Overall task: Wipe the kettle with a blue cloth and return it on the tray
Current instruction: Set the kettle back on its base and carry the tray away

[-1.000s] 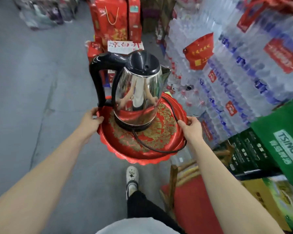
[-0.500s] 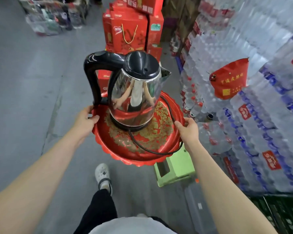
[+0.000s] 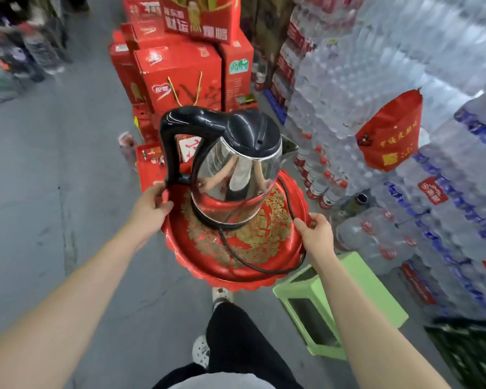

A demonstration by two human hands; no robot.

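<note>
A shiny steel kettle (image 3: 236,175) with a black lid and black handle stands upright on a round red tray (image 3: 236,273) with a gold pattern. Its black cord (image 3: 264,266) loops across the tray. My left hand (image 3: 149,206) grips the tray's left rim, just below the kettle handle. My right hand (image 3: 317,234) grips the right rim. The tray is held in the air above the floor, tilted slightly. No blue cloth is in view.
A green plastic stool (image 3: 340,304) stands on the floor under my right arm. Stacked packs of bottled water (image 3: 404,80) fill the right side. Red gift boxes (image 3: 180,77) are piled straight ahead. Grey concrete floor (image 3: 40,192) lies to the left. My legs and a white shoe (image 3: 222,296) show below the tray.
I have walked forward with the tray: the red boxes and the green stool are closer. Both hands keep the same hold on the rim, and the kettle has stayed on the tray.
</note>
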